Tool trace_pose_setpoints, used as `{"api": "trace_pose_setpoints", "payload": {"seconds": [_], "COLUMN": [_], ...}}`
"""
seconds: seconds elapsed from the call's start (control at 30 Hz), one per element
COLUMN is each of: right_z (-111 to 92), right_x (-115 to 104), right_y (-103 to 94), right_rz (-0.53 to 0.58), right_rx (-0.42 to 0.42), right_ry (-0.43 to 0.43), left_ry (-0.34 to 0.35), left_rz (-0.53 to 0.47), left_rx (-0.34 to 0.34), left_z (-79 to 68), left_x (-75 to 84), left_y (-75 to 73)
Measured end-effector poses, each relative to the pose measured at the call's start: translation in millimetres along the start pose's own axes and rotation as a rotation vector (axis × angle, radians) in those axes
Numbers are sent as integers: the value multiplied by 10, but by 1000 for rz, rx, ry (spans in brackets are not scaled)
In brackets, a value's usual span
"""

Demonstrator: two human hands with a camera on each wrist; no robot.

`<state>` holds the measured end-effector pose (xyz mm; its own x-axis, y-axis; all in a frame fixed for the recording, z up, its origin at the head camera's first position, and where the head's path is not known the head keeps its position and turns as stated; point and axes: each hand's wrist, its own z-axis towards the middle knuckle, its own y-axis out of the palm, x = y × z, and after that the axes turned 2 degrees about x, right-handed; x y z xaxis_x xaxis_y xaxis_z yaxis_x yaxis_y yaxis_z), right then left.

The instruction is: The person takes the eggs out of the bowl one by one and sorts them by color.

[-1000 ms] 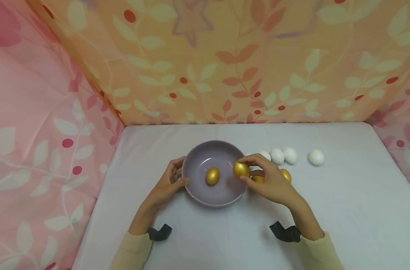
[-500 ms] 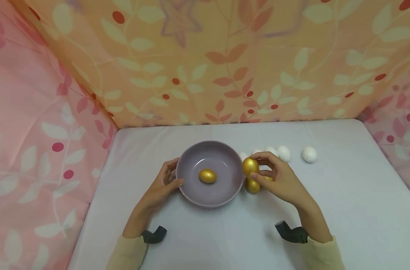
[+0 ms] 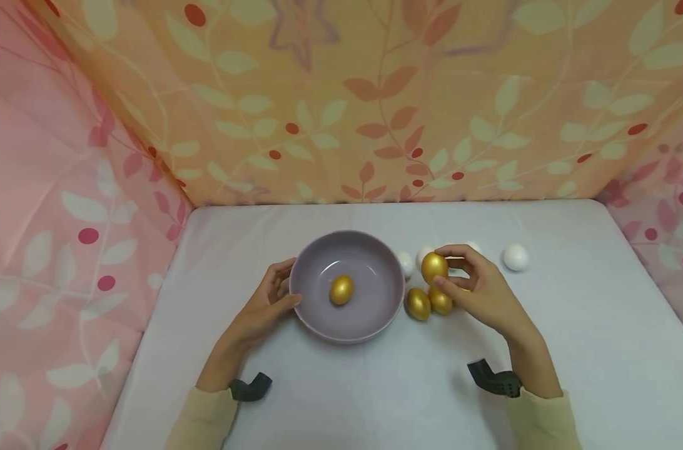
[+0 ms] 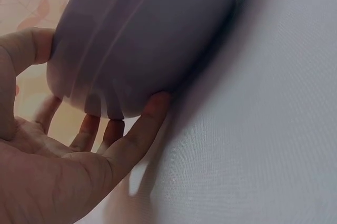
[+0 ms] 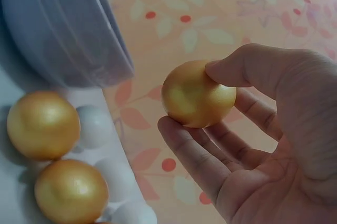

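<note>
My left hand [image 3: 269, 301] holds the left side of a mauve bowl [image 3: 375, 306], its thumb at the rim. In the left wrist view the fingers spread along the bowl's outer wall [image 4: 147, 45]. One golden egg [image 3: 341, 290] lies inside, near the middle. Right of the bowl, my right hand [image 3: 485, 290] pinches another golden egg [image 3: 435, 267] between thumb and fingertips, raised above the table, as the right wrist view shows of the egg [image 5: 192, 100]. Below it, golden eggs [image 3: 418, 304] rest on the table beside the bowl, partly covered by the right hand.
White eggs [image 3: 404, 265] stand in a row behind the golden ones, some hidden by the right hand. A single white egg [image 3: 515, 257] sits farther right. The white-covered table [image 3: 364, 394] meets a patterned orange curtain [image 3: 319, 169] at the back and a pink one [image 3: 65, 250] on the left.
My right hand has carried its golden egg rightward, from over the bowl's right rim to above the eggs on the table. The egg in the bowl has rocked and turned. My left hand stays on the bowl.
</note>
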<state>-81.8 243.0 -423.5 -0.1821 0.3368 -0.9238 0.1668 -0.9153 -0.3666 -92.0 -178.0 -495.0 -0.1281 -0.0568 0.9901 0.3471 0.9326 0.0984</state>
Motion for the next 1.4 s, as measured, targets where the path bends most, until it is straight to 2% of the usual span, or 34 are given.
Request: {"api": "trace_pose_setpoints", "payload": {"seconds": [0.23,0.4,0.73,1.07,1.4], "right_z": [-5,-12,-50,-89,-104], "right_x": [162,231,299,339,393], "right_y": [-122,-215,-291,-462,-551], "right_rz": [-129,-180,-234,-291,-342], "right_rx": [39,69,74,107,98], "right_ry": [10,15,27,47,79], "left_ry": [-16,-11,-29,-34,-29], "left_rz": [-7,-10,-2,-6,-3], "left_rx": [3,-3,10,16,14], "left_z": [-5,14,-38,19,11], "left_x": [-9,-22,16,23,21], "left_y": [-18,-30,-38,27,-3]}}
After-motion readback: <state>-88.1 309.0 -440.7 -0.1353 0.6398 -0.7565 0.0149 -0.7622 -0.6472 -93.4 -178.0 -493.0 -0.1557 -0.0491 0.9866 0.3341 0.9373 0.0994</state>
